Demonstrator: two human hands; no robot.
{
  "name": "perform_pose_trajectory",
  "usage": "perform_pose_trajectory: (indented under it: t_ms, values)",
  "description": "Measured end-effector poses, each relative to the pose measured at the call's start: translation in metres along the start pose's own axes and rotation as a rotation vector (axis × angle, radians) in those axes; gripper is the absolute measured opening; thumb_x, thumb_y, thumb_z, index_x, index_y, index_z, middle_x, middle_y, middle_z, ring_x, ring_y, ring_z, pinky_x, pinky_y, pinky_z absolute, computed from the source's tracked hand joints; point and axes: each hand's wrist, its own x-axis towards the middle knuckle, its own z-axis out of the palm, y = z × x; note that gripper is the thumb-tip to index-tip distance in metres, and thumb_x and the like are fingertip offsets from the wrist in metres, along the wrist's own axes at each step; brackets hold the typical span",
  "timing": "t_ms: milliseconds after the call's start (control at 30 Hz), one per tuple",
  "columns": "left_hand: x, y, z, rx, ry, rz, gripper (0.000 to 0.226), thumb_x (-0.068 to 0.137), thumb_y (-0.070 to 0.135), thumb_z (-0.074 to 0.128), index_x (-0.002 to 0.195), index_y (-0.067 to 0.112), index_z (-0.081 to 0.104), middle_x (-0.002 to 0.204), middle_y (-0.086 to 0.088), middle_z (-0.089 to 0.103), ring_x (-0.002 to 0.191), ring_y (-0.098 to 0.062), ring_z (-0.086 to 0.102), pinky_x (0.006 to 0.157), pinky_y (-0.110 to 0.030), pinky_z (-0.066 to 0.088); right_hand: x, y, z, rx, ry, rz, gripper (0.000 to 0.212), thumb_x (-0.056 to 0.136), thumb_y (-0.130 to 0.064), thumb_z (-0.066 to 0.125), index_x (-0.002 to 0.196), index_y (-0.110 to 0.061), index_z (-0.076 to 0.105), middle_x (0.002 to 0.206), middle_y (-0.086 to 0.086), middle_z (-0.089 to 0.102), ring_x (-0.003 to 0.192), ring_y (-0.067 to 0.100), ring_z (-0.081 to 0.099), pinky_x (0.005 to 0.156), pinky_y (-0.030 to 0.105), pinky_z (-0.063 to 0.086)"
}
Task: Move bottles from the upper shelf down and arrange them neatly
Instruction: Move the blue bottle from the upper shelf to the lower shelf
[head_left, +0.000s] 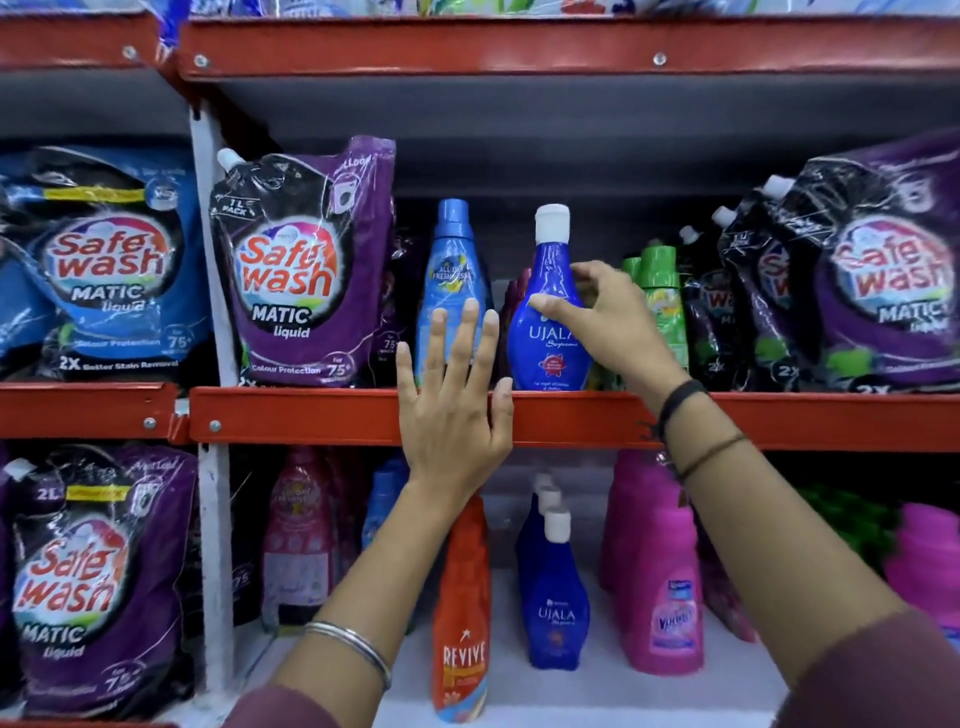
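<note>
On the upper shelf a dark blue Ujala bottle with a white cap stands upright. My right hand curls around its middle, thumb on the front and fingers at the right side; whether the grip is closed I cannot tell. Left of it stands a light blue bottle. My left hand is spread flat in front of that bottle and the red shelf edge, holding nothing. On the lower shelf stand a row of Ujala bottles, an orange Revive bottle and pink bottles.
Purple Safewash pouches flank the bottles on the left and more pouches on the right. Green bottles stand just right of my right hand. A white upright post divides the shelving. Another red shelf runs overhead.
</note>
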Motion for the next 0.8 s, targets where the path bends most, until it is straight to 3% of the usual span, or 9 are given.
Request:
perform_pose_trajectory:
  t_ms: [100, 233, 333, 533, 733, 800]
  values:
    - [0.000, 0.001, 0.000, 0.009, -0.001, 0.003, 0.060, 0.096, 0.037, 0.032, 0.152, 0.021, 0.020, 0.159, -0.002, 0.025, 0.149, -0.022, 0.015, 0.118, -0.056, 0.016, -0.003, 0.002, -0.005, 0.077, 0.074, -0.033, 0.045, 0.073, -0.026, 0.077, 0.113, -0.010, 0.061, 0.104, 0.004, 0.069, 0.093, 0.017, 0.066, 0.085, 0.041, 0.056]
    - [0.000, 0.000, 0.002, 0.020, -0.005, 0.001, 0.058, 0.097, 0.038, 0.028, 0.151, 0.020, 0.021, 0.159, -0.003, 0.025, 0.149, -0.023, 0.015, 0.118, -0.055, 0.014, -0.018, -0.008, -0.024, 0.147, 0.235, -0.119, 0.047, 0.074, -0.023, 0.077, 0.115, -0.011, 0.058, 0.102, -0.004, 0.065, 0.088, 0.006, 0.062, 0.079, 0.018, 0.052]
    - [0.000, 0.001, 0.000, 0.012, -0.008, 0.002, 0.057, 0.097, 0.038, 0.027, 0.151, 0.020, 0.022, 0.159, -0.003, 0.025, 0.148, -0.022, 0.015, 0.118, -0.055, 0.012, -0.029, -0.018, -0.044, 0.185, 0.298, -0.143, 0.045, 0.075, -0.025, 0.076, 0.116, -0.015, 0.058, 0.103, -0.007, 0.064, 0.090, 0.005, 0.063, 0.079, 0.017, 0.052]
    - [0.000, 0.003, -0.001, 0.018, -0.020, -0.010, 0.057, 0.097, 0.038, 0.029, 0.151, 0.019, 0.025, 0.159, -0.002, 0.027, 0.148, -0.023, 0.017, 0.118, -0.055, 0.013, -0.065, -0.010, -0.065, 0.275, 0.099, -0.110, 0.034, 0.076, -0.017, 0.075, 0.106, -0.023, 0.059, 0.099, -0.006, 0.067, 0.085, 0.005, 0.064, 0.074, 0.018, 0.053]
    - [0.023, 0.004, -0.003, 0.005, 0.035, -0.030, 0.060, 0.094, 0.033, 0.033, 0.151, 0.018, 0.024, 0.159, -0.002, 0.026, 0.148, -0.023, 0.017, 0.118, -0.054, 0.006, -0.101, 0.020, -0.048, 0.292, -0.026, -0.050, 0.042, 0.071, -0.011, 0.077, 0.110, -0.012, 0.061, 0.100, 0.001, 0.068, 0.080, 0.002, 0.063, 0.075, 0.014, 0.051]
    - [-0.010, 0.016, 0.001, -0.033, -0.055, -0.021, 0.059, 0.094, 0.034, 0.034, 0.150, 0.019, 0.026, 0.158, -0.002, 0.028, 0.148, -0.023, 0.019, 0.118, -0.054, 0.007, -0.144, 0.048, -0.035, 0.284, -0.117, 0.089, 0.041, 0.068, -0.012, 0.078, 0.104, -0.020, 0.060, 0.098, -0.003, 0.069, 0.081, 0.003, 0.064, 0.077, 0.016, 0.052]
